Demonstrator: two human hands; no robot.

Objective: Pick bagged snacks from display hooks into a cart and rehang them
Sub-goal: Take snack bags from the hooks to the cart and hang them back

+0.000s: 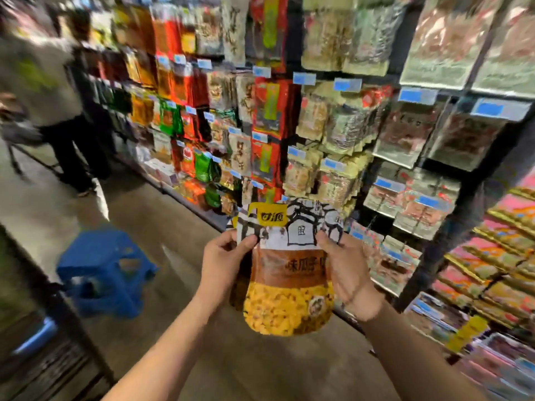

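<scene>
The left hand (pixel 224 257) pinches the left edge of a yellow-and-brown snack bag (pixel 289 273), thumb on its front. The right hand (pixel 348 273) grips the bag's right side, fingers curled behind it. The bag hangs upright between both hands, in mid-air before the display rack (pixel 318 125) of hanging packets. A blue stool (pixel 105 272) stands on the floor (pixel 162 215) to the left. Farther left, another person (pixel 58 96) stands, blurred.
</scene>
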